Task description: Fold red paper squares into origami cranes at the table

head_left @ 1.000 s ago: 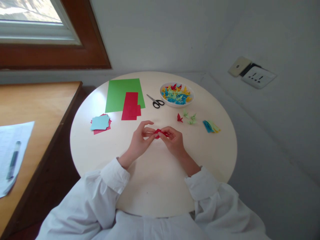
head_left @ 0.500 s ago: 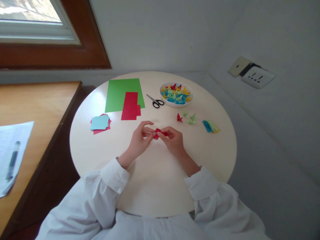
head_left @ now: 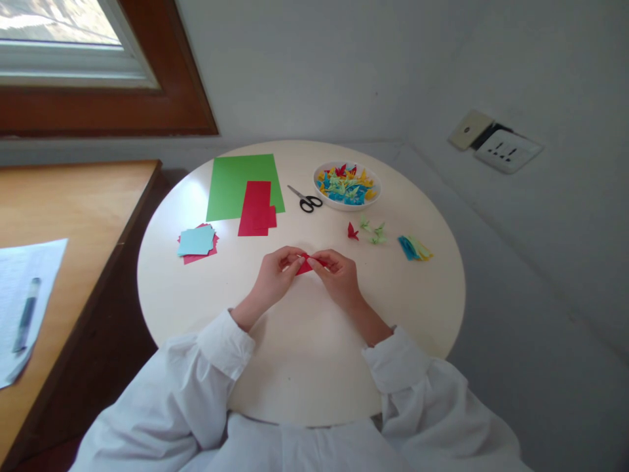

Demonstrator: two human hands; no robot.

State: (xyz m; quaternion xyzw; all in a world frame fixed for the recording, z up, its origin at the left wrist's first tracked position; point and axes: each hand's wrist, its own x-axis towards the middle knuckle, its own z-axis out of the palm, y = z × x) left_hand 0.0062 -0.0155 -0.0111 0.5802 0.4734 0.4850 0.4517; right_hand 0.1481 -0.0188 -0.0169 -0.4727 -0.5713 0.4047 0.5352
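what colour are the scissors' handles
The scissors' handles are black, seen best in the head view, the only view there is.

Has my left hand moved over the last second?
Yes, slightly toward you: your left hand has lowered its raised index finger toward the folded red paper, so the gap between that finger and the large red strip has widened.

Left arm (head_left: 196, 367) rising from lower left, right arm (head_left: 422, 373) from lower right, both angled inward. White cuffs (head_left: 228, 344) above bare wrists (head_left: 248, 313). Left hand (head_left: 275, 274) and right hand (head_left: 339, 275) close together near frame center, slightly apart; thumbs (head_left: 314, 263) pointing toward each other, fingers bent, both pinching.
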